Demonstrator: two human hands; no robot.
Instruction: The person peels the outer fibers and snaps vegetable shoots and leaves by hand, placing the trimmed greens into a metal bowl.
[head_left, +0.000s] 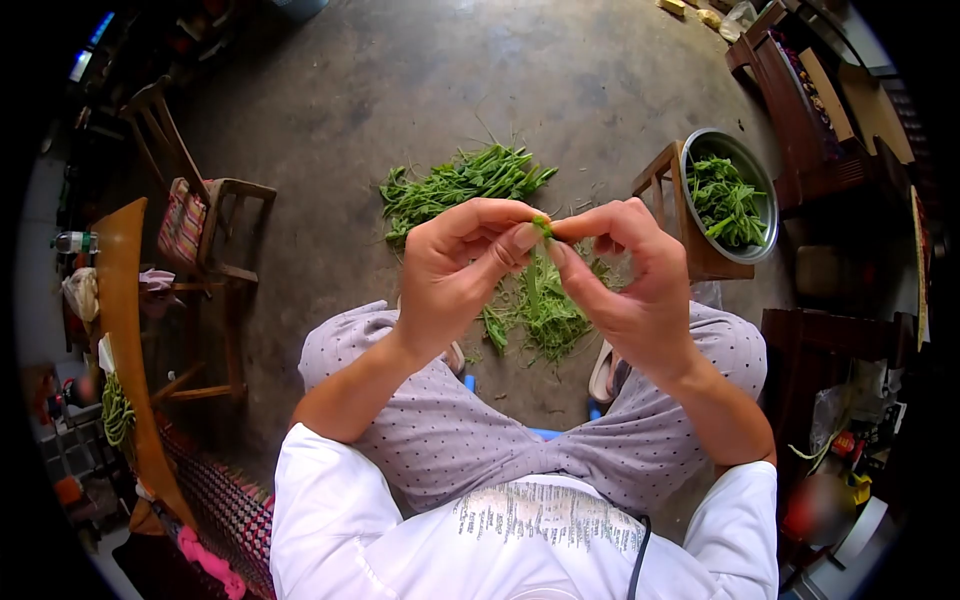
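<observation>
Green and slender, a plant stem (533, 282) hangs from the fingertips of a seated person's two bare hands, seen from the person's head, looking down. The left hand (455, 275) pinches the stem's upper end between thumb and forefinger, its other fingers curled in behind. The right hand (632, 285) is closed in a similar pinch just beside it, thumb and forefinger meeting at the same small green tip. The rest of the stem drops below the fingertips, between the two hands, over a loose heap of thin green strands (555, 322) on the grey concrete floor (330, 150). A small leafy bunch (495, 330) lies at the heap's left edge. Beyond the left hand, a larger pile of leafy stems (468, 185) is spread on the floor. To the right, a metal basin (768, 190) holds more leafy greens (726, 205), beside a wooden stool (722, 264); whether it rests wholly on the stool is hard to tell. The person wears a white shirt (335, 510) and dotted pale trousers (425, 425), knees apart. At far left stands a wooden chair (242, 189) with a striped cloth (183, 222).
</observation>
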